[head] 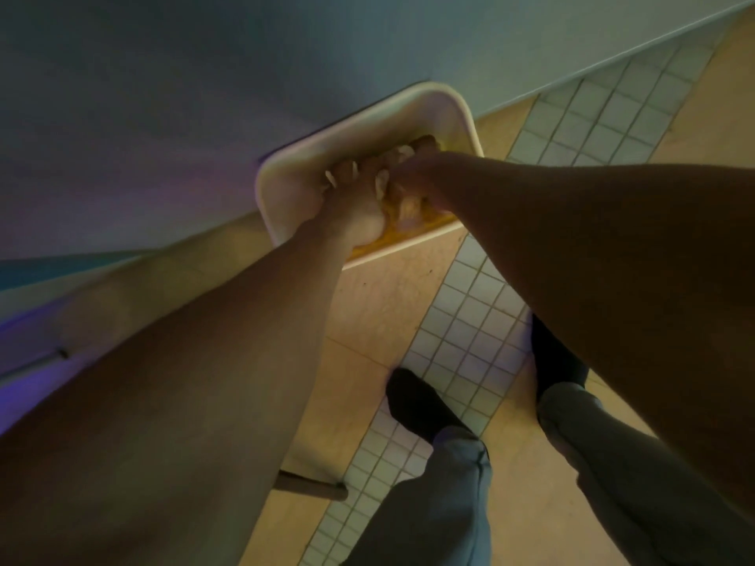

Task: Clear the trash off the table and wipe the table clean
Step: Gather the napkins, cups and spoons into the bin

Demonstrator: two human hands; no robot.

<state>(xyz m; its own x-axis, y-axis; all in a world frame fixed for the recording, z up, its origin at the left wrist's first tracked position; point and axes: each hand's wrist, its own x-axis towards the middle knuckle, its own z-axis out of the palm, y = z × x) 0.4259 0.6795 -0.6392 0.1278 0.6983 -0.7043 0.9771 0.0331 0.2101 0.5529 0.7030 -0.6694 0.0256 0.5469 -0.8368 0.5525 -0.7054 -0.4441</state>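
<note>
I've got both hands down inside the bin (429,104) against the wall; left hand (355,206) and right hand (412,177) clutching crumpled trash (402,204); let go early and scraps could catch the rim and fall onto the floor (392,304).

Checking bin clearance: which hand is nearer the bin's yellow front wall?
Left. The left hand lies against the yellow front wall; the right hand sits farther back, amid crumpled trash.

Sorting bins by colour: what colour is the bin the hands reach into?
Cream-white rim, yellowish inside; head view, though the light is dim.
</note>
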